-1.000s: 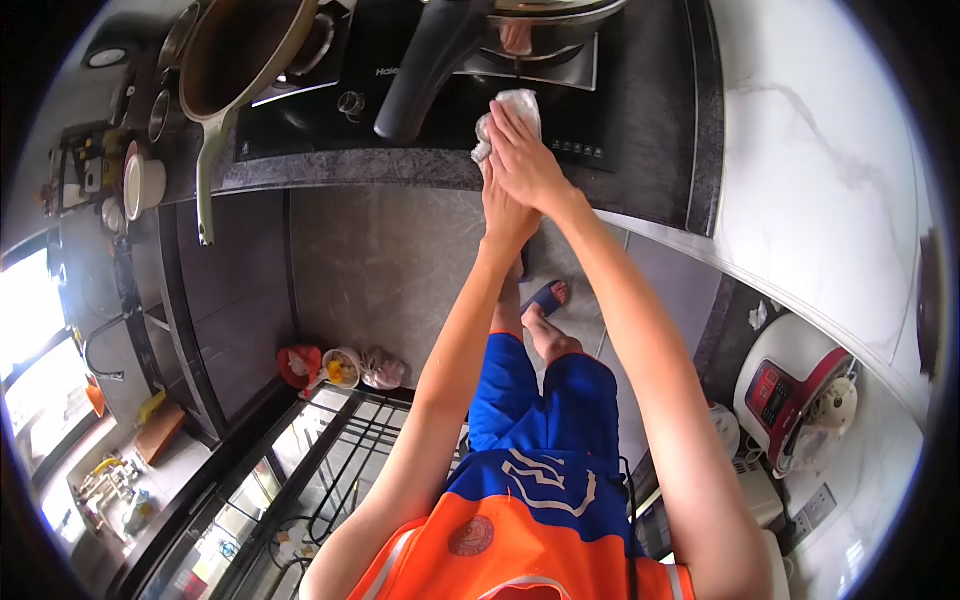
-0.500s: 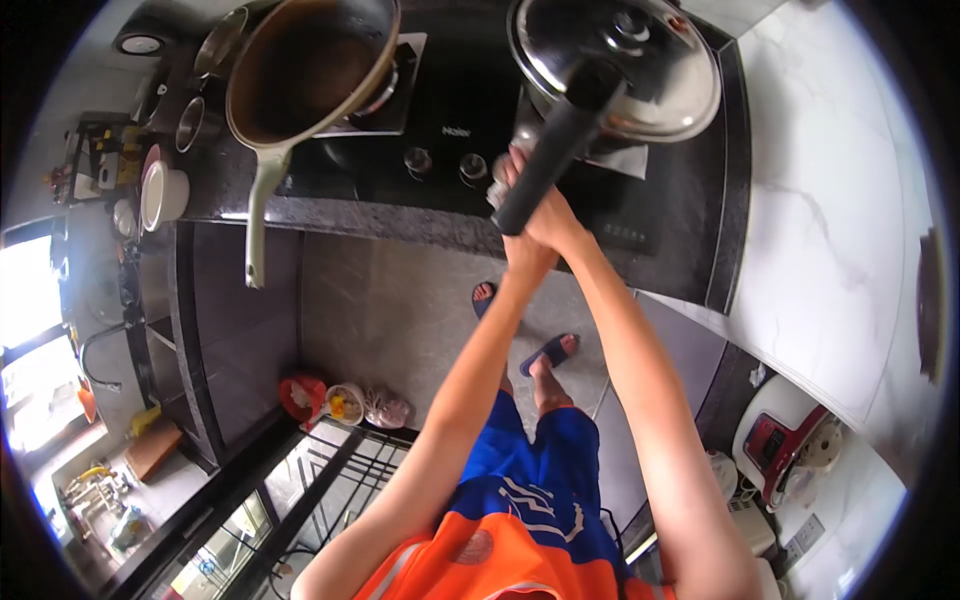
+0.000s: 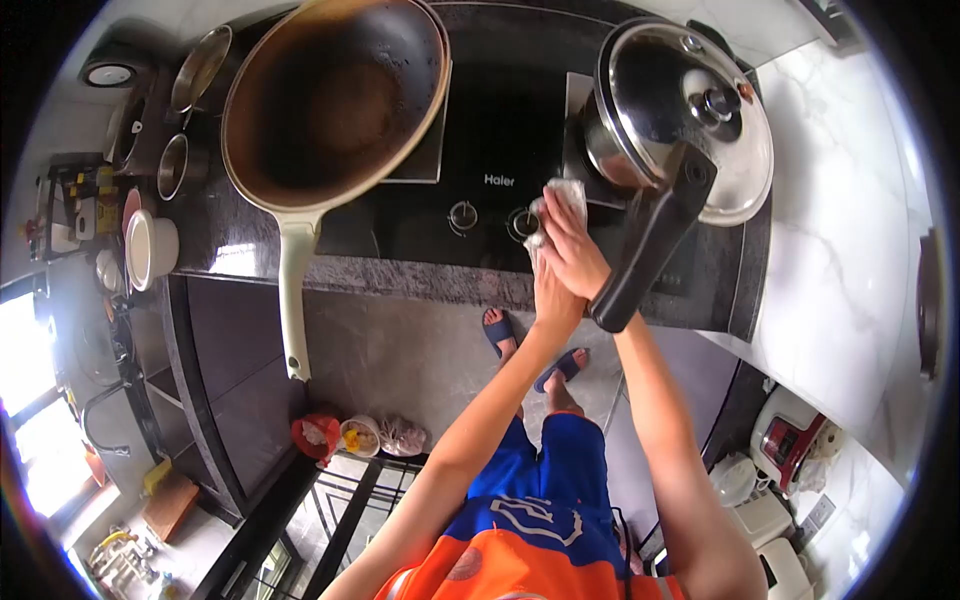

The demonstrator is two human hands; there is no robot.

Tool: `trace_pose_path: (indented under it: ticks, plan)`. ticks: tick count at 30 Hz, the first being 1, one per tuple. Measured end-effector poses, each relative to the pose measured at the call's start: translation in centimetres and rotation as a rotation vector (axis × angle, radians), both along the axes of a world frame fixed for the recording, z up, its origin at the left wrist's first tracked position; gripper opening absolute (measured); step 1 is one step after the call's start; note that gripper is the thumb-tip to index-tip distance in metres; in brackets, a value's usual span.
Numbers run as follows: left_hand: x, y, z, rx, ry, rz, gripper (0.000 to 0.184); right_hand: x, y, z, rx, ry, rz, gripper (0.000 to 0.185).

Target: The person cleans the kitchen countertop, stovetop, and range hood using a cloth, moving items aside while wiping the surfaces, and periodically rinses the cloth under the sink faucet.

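Observation:
A pale crumpled cloth [image 3: 571, 196] lies against the black glass cooktop [image 3: 490, 130], beside the right control knob [image 3: 522, 222]. My right hand [image 3: 578, 255] presses on this cloth, its fingers closed over it. Just below, my left hand [image 3: 556, 296] grips a lower part of the cloth at the stove's front edge; its fingers are partly hidden by the right hand. Close to my right wrist is the long black handle [image 3: 655, 240] of a lidded steel pot [image 3: 625, 140]. The left control knob [image 3: 462, 216] stands apart from both hands.
A large frying pan [image 3: 345, 110] sits on the left burner, its pale handle [image 3: 293, 300] jutting past the counter edge. Small steel pans [image 3: 172, 165] and a white bowl [image 3: 152, 248] stand further left. A marble-patterned wall [image 3: 840, 200] borders the right side.
The view has shifted, so the stove appears lower in it. My hands and the cloth, partly hidden behind the pot handle before, now show more plainly to its left.

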State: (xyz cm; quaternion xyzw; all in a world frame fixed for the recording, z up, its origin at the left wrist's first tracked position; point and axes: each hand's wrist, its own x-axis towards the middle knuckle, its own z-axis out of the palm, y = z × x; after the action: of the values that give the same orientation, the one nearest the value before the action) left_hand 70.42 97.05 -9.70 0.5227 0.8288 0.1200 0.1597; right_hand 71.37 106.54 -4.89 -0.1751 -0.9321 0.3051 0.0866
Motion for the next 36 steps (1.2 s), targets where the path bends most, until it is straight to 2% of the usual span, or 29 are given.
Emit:
trace_pose_path:
  ticks: [3,5,6,7,9,10,13,15,17,19,22,24,25,26,27,29,31,32,34,36]
  plan:
    - [0.3,1.0,-0.4,-0.084,-0.037,-0.009,0.066,-1.7,1.2,-0.7,0.039,-0.027,0.036,0.054]
    - [-0.5,3.7,0.6,-0.179,-0.015,-0.004,0.067,-2.7,3.4,-0.5,-0.093,-0.02,0.053,0.051]
    - [-1.4,4.8,2.1,-0.249,0.046,-0.027,0.066,-3.1,4.0,-0.2,-0.253,0.027,-0.02,0.051]
    - [-1.8,5.3,2.0,-0.155,0.034,-0.027,0.064,-3.2,4.5,0.3,-0.356,0.085,-0.055,0.048]
    - [-3.2,5.8,2.1,-0.177,0.058,-0.111,0.065,-3.2,4.5,1.8,-0.563,0.196,-0.061,0.045]
    - [-4.1,5.4,2.4,-0.07,0.149,-0.103,0.067,-3.2,4.0,2.7,-0.583,0.202,-0.039,0.044]
    - [-6.0,4.8,4.3,0.037,0.129,-0.112,0.067,-2.7,2.0,6.0,-0.532,0.171,-0.004,0.044]
    - [-7.4,6.1,3.7,0.051,0.121,-0.099,0.066,-1.8,0.8,7.2,-0.284,0.214,-0.087,0.045]
    - [-9.7,8.2,2.1,-0.021,0.148,-0.004,0.067,-0.5,-1.3,6.9,-0.296,0.288,-0.107,0.049]
    - [-12.5,9.4,2.5,-0.009,0.218,-0.016,0.067,1.3,-4.4,6.0,-0.353,0.296,-0.168,0.052]
    - [-15.5,11.2,1.8,0.079,0.293,-0.026,0.064,3.7,-9.2,4.3,-0.499,0.267,-0.152,0.053]
    - [-17.0,12.7,1.4,0.404,0.204,-0.009,0.059,4.5,-11.9,4.7,-0.623,0.289,-0.139,0.052]
    - [-18.3,14.2,0.9,0.408,0.202,-0.006,0.059,4.3,-13.3,5.5,-0.798,0.276,-0.185,0.05]
    - [-19.8,16.0,0.0,0.397,0.196,-0.112,0.057,4.1,-14.7,6.4,-0.969,0.268,-0.244,0.049]
    - [-21.2,17.7,-0.7,0.388,0.192,-0.216,0.056,4.1,-15.2,6.5,-1.006,0.264,-0.235,0.047]
    - [-22.9,21.0,-1.6,0.489,0.167,-0.214,0.05,4.1,-15.4,6.1,-0.779,0.2,-0.097,0.045]
    - [-24.2,22.7,-1.9,0.628,0.214,-0.223,0.051,4.0,-15.9,5.8,-0.798,0.207,-0.122,0.045]
    - [-25.2,23.3,-2.1,0.621,0.214,-0.223,0.051,4.0,-15.7,5.4,-0.8,0.192,-0.14,0.045]
    - [-26.9,23.9,-2.7,0.464,0.504,-0.095,0.053,4.0,-15.4,4.9,-0.809,0.159,-0.17,0.045]
    - [-29.2,22.1,-3.7,0.537,0.471,0.029,0.056,4.6,-15.5,4.4,-0.839,0.14,-0.177,0.045]
